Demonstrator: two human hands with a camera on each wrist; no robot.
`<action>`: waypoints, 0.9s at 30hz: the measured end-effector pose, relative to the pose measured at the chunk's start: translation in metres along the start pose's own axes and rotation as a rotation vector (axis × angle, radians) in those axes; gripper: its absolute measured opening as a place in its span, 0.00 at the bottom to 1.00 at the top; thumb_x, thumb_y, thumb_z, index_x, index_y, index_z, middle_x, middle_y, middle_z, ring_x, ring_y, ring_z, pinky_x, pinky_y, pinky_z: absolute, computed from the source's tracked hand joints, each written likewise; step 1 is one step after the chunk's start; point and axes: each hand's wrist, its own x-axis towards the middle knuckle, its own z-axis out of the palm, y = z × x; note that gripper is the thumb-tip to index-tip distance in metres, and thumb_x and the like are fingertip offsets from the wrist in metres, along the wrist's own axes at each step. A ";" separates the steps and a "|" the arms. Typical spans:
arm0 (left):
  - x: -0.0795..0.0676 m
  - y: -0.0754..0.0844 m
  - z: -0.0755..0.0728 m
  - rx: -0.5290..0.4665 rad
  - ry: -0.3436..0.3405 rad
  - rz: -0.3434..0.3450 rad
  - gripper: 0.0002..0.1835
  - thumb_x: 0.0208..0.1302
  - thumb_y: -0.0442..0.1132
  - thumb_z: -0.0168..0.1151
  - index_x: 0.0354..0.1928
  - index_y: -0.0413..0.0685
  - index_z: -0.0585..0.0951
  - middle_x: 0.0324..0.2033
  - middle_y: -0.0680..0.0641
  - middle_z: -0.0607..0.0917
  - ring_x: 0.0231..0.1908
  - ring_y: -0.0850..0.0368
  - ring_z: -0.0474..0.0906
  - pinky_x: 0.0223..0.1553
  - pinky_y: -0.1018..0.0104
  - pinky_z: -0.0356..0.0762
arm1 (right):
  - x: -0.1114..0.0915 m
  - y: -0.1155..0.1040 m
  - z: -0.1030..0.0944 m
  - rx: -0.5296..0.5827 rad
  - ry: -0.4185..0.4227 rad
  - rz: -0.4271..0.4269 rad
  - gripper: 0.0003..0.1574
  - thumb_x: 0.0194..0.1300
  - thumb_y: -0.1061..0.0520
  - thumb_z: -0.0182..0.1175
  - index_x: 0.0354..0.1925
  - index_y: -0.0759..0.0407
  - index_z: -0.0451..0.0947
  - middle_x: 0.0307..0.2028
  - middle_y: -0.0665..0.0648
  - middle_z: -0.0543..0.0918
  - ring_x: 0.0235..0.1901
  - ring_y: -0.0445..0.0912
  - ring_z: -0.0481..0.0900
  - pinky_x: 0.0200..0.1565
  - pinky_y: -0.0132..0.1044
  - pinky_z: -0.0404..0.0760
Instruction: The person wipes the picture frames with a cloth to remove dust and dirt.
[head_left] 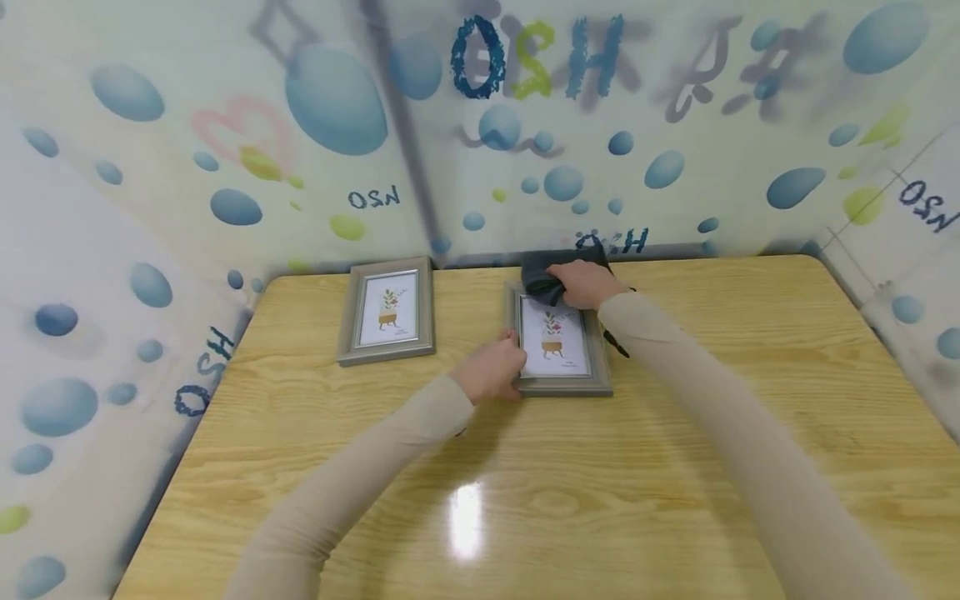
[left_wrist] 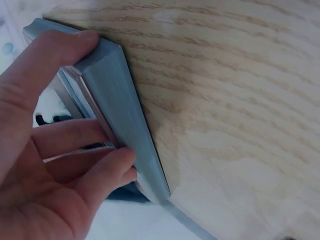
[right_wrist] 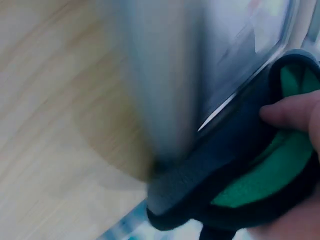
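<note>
A grey picture frame (head_left: 564, 387) with a potted-plant print lies face up near the back of the table. My left hand (head_left: 491, 368) grips its left side in the head view; up close, thumb and fingers are on the grey moulding (left_wrist: 117, 95) in the left wrist view. My right hand (head_left: 588, 284) holds a bunched dark cloth (head_left: 537, 268) over the frame's top edge. Green shows inside the folds of this cloth (right_wrist: 265, 175) in the right wrist view, where it lies against the frame border beside the glass.
A second, similar picture frame (head_left: 386, 357) lies to the left on the wooden table (head_left: 540, 500). Right behind the table's back edge stands a wall covering (head_left: 465, 167) printed with blue drops and lettering. Similar printed panels flank both sides.
</note>
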 end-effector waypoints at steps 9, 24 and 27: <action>0.001 -0.001 -0.002 -0.009 0.033 0.095 0.17 0.45 0.46 0.79 0.29 0.43 0.82 0.26 0.49 0.82 0.30 0.55 0.80 0.40 0.63 0.78 | 0.011 -0.048 0.020 -0.019 0.033 -0.330 0.34 0.65 0.71 0.56 0.68 0.61 0.65 0.68 0.64 0.64 0.68 0.58 0.58 0.64 0.51 0.62; 0.002 -0.007 0.000 0.001 0.074 0.069 0.21 0.41 0.47 0.80 0.30 0.42 0.81 0.31 0.45 0.81 0.37 0.51 0.78 0.41 0.61 0.78 | -0.041 0.010 0.011 -0.249 0.048 -0.039 0.32 0.64 0.68 0.57 0.66 0.60 0.68 0.65 0.65 0.69 0.63 0.61 0.67 0.55 0.57 0.73; 0.002 -0.008 0.001 -0.019 0.082 0.078 0.20 0.40 0.46 0.81 0.28 0.41 0.80 0.31 0.45 0.81 0.36 0.50 0.78 0.41 0.61 0.79 | -0.045 0.006 0.013 -0.285 0.032 0.048 0.29 0.65 0.66 0.58 0.65 0.62 0.69 0.63 0.66 0.70 0.61 0.62 0.69 0.55 0.57 0.73</action>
